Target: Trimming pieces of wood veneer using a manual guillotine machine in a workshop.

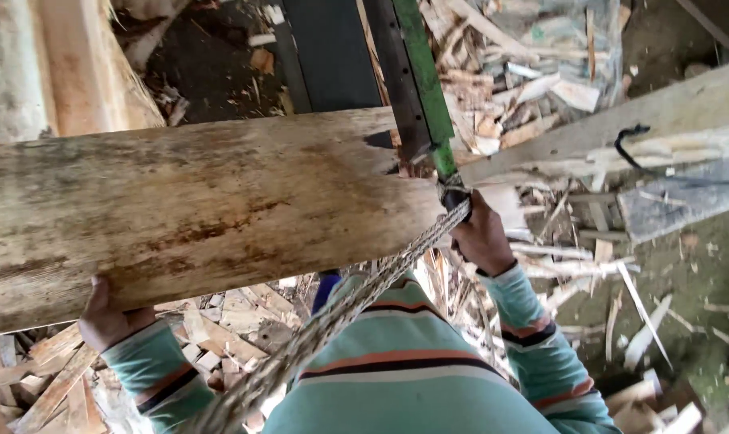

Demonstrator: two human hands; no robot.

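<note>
Head | left hand point(107, 317) under log point(179, 209) edge | right hand point(483, 237) apparently grips lever point(428, 96)

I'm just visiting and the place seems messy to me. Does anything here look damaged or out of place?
Yes. The big stained wooden log has a ragged notch missing from its upper right edge, beside the green metal bar. Splintered pale wood offcuts lie strewn across the ground. The left hand supports the log; the right hand grips the bar's dark handle.
</note>
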